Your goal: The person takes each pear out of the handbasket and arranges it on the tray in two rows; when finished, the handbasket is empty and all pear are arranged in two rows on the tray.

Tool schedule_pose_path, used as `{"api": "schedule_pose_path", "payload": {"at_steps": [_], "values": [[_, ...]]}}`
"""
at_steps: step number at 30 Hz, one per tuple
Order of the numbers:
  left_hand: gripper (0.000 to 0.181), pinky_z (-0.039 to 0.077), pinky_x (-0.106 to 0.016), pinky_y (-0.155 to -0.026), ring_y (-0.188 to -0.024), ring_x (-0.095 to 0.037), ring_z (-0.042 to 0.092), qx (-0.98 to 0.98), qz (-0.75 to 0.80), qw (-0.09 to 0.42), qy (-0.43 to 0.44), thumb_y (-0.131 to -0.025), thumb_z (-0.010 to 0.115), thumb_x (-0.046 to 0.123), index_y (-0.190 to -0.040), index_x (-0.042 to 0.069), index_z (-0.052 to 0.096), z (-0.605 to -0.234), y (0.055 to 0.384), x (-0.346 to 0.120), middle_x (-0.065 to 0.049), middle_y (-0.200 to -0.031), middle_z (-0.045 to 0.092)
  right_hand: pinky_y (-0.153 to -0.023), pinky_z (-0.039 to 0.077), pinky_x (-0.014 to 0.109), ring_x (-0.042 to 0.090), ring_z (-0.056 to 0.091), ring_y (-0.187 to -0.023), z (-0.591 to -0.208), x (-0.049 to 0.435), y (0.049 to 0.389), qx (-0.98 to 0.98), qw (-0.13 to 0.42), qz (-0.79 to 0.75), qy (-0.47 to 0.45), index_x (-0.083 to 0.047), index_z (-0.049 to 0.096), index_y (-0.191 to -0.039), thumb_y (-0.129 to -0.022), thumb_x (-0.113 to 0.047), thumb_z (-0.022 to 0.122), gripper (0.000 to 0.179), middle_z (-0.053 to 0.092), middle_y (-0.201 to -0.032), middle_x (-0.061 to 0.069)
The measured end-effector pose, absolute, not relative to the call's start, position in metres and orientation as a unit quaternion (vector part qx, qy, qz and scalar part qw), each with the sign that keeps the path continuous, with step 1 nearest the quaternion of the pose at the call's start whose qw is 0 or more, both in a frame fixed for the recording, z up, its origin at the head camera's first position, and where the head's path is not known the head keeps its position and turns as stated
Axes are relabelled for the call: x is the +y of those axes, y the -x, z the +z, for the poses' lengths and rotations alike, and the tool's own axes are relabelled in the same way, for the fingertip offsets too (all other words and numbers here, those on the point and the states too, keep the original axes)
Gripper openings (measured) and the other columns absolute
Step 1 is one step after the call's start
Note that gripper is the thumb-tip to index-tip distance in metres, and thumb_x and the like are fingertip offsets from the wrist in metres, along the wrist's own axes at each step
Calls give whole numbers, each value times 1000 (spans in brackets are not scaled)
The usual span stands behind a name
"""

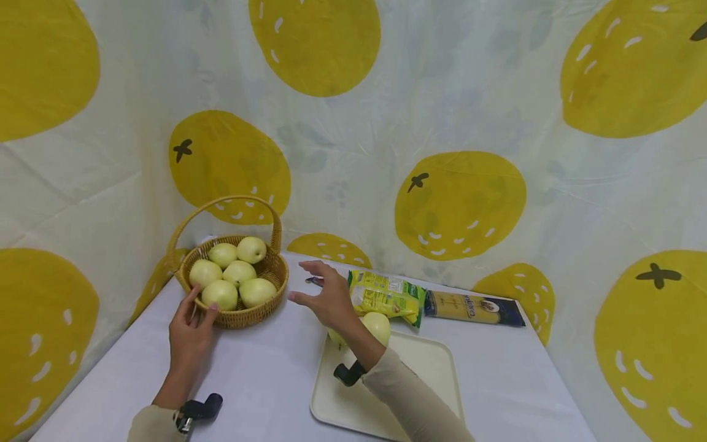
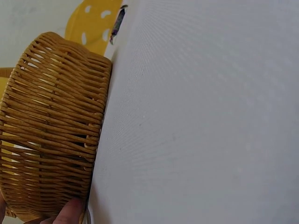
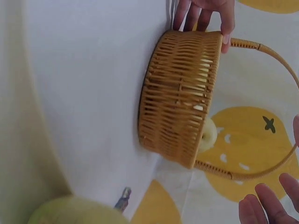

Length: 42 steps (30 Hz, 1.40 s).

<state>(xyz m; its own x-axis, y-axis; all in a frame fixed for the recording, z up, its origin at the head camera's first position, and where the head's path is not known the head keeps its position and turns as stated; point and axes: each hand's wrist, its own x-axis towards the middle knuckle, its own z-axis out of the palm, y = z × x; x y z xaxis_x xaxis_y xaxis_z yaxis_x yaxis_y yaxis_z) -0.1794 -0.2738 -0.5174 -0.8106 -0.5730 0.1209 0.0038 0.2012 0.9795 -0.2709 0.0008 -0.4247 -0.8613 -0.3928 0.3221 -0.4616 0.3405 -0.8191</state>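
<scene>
A wicker basket [image 1: 243, 318] with an arched handle stands at the back left, holding several pale green pears [image 1: 220, 294]. My left hand [image 1: 190, 334] touches its near left side. In the right wrist view, the left hand's fingers [image 3: 191, 16] lie along the basket's outer wall, with one fingertip at the rim. My right hand [image 1: 326, 294] is to the right of the basket, thumb and fingers spread apart, holding nothing. Below it, a cream tray [image 1: 425, 368] carries two pears [image 1: 377, 328], one partly hidden by the right forearm.
Behind the tray lies a green and yellow packet [image 1: 386, 294], and right of it a blue and gold packet [image 1: 469, 307]. A small dark object [image 1: 315, 281] lies beyond the right hand. A fruit-printed curtain [image 1: 342, 153] encloses the white table [image 1: 265, 380].
</scene>
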Motion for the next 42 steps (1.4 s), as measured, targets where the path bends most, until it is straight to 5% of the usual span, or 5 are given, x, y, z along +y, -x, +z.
{"api": "schedule_pose_path", "payload": {"at_steps": [10,19,31,42], "values": [[66,27,-48,-134,-165,-24,19,-737,-602,236,-197,-109,61,27,-169,25,33,-516,179,-273,-1,-178,22,-113,57,43,22,62,-136,-436,-52,281,-848,14,458,-265,-20,66,-142,-86,-36,91,63,68,-144,2],[66,27,-48,-134,-165,-25,21,-738,-599,240,-198,-109,62,28,-168,24,33,-518,181,-274,-3,-178,22,-114,54,35,19,64,-133,-447,-82,294,-872,5,413,-263,-17,68,-139,-86,-37,91,61,72,-140,1],[66,27,-49,-134,-165,-26,21,-737,-601,237,-198,-109,61,31,-169,24,33,-521,181,-274,-2,-178,21,-128,37,46,12,68,-121,-462,-107,303,-926,45,266,-265,-20,72,-132,-83,-48,91,59,76,-128,-8],[68,27,-49,-134,-165,-25,19,-736,-604,235,-193,-109,62,30,-169,24,31,-524,181,-276,-2,-178,20,-122,42,40,10,69,-116,-461,-114,303,-946,27,190,-262,-28,71,-129,-82,-58,87,58,76,-124,-15]]}}
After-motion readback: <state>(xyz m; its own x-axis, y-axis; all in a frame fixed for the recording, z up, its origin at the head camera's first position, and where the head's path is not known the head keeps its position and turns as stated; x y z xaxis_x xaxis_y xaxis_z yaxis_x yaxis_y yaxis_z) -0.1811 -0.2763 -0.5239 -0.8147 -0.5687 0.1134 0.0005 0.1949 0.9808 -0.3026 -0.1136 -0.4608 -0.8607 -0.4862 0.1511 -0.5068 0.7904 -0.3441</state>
